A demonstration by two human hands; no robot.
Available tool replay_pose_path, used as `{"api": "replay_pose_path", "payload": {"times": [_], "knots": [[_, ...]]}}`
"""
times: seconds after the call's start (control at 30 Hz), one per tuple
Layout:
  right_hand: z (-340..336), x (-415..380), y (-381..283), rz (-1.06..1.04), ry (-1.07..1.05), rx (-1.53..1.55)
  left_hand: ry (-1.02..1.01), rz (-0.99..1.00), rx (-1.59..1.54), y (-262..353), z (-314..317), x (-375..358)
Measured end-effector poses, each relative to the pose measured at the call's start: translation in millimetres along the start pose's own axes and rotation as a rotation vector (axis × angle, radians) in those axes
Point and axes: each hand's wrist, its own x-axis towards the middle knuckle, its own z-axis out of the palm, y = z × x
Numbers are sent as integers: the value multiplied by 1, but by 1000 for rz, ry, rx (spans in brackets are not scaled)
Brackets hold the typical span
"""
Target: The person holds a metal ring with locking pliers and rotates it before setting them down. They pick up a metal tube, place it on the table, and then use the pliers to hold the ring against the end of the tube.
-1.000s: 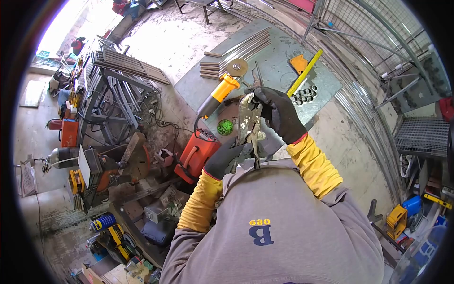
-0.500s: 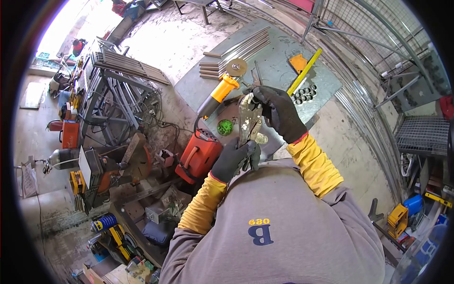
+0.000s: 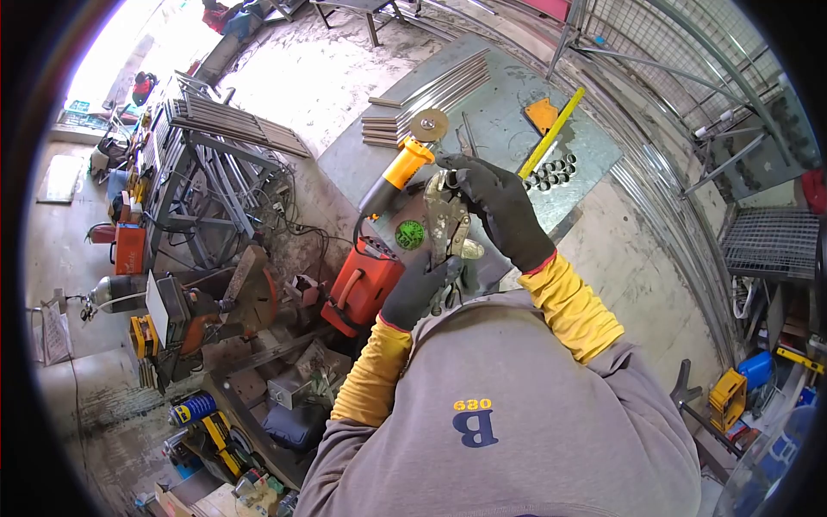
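Note:
My left hand (image 3: 415,291), in a dark glove, is closed around the handles of worn metal locking pliers (image 3: 444,215), held upright before my chest. At the jaws, my gloved right hand (image 3: 506,211) is closed, thumb and fingers pinched on what looks like a small metal ring (image 3: 450,178); the fingers partly hide it. Just left of the pliers lies an angle grinder (image 3: 398,177) with a yellow head and a brown disc (image 3: 428,125). A round green piece (image 3: 409,233) sits below the grinder.
On the grey metal table (image 3: 345,159) are cut metal bars (image 3: 448,86), short tube rings (image 3: 551,172), a yellow strip (image 3: 556,129) and an orange magnetic-looking square (image 3: 541,115). A red-orange machine (image 3: 362,289) stands at its near edge. A chop saw (image 3: 215,297) is at left.
The pliers and both hands have shifted slightly left. My right hand has turned a little at the jaws, and the left fingers have loosened slightly on the handles.

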Motion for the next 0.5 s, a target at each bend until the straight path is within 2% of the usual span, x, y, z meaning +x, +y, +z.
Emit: {"api": "replay_pose_path", "payload": {"times": [0.03, 0.1, 0.23, 0.3, 0.43, 0.5], "knots": [[0, 1, 1, 1, -1, -1, 1, 0, -2, -3, -3, 3], [2, 1, 3, -68, 23, -133, -5, 8, 437, -6, -8, 7], [7, 1, -3, -86, 14, -144, -54, 1, 363, 4, -5, 5], [8, 0, -5, -73, 19, -166, 72, -88, 329, 4, -3, 4], [2, 2, -4, -71, 20, -196, 82, -85, 332, 18, 1, 0], [-3, 2, 0, -72, 57, -174, 119, -198, 400, 28, -4, -1]]}}
